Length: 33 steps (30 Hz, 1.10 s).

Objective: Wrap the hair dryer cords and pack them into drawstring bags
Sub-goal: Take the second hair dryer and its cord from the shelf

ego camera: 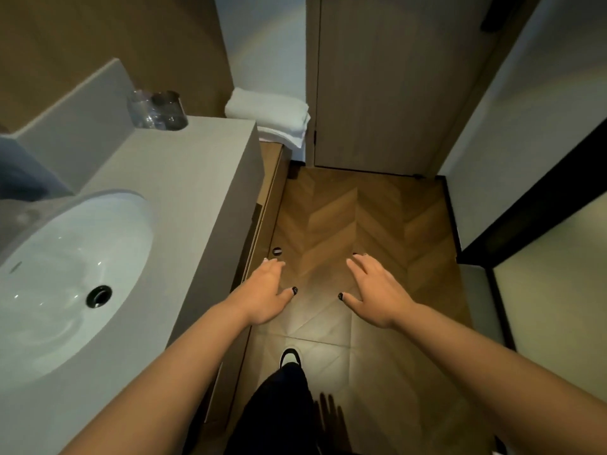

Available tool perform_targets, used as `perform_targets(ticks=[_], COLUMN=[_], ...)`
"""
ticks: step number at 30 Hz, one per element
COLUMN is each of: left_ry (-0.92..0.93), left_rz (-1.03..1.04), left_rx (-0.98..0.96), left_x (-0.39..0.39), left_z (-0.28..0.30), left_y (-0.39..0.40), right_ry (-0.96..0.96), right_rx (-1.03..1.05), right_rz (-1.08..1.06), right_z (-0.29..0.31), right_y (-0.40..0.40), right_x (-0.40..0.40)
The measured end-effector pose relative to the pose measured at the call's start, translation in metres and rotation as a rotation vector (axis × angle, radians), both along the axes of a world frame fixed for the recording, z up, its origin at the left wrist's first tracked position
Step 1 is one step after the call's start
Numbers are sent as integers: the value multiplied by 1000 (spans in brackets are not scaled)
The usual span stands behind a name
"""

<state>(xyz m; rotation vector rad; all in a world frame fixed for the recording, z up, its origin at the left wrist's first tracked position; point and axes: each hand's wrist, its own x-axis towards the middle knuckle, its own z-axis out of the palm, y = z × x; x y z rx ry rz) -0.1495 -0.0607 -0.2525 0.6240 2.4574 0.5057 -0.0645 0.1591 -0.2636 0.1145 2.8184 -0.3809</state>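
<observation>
No hair dryer, cord or drawstring bag shows in the head view. My left hand (267,292) is stretched out palm down over the wooden floor, just right of the vanity's front edge, fingers apart and holding nothing. My right hand (374,290) reaches forward beside it, also palm down, fingers spread and empty. Both arms extend from the bottom of the frame.
A grey vanity counter (184,178) with a white sink (65,274) fills the left. Two glasses (157,110) stand at its far end, folded white towels (269,116) beyond. A closed door (394,80) is ahead, a dark-framed glass panel (542,224) on the right. My shoe (290,356) is below.
</observation>
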Motion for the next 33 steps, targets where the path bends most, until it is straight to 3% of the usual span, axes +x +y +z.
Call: perform_targets(ticks=[22,33], left_ry=[-21,-57], left_rz=[-74,104], left_rx=[76,138], left_x=[-274,-386], left_z=[1,-8], left_y=[104,185], right_ry=[43,32], right_rx=[-67,-109], right_rz=[-97,40], right_z=[18,20], right_y=[86,172], right_x=[-274,-411])
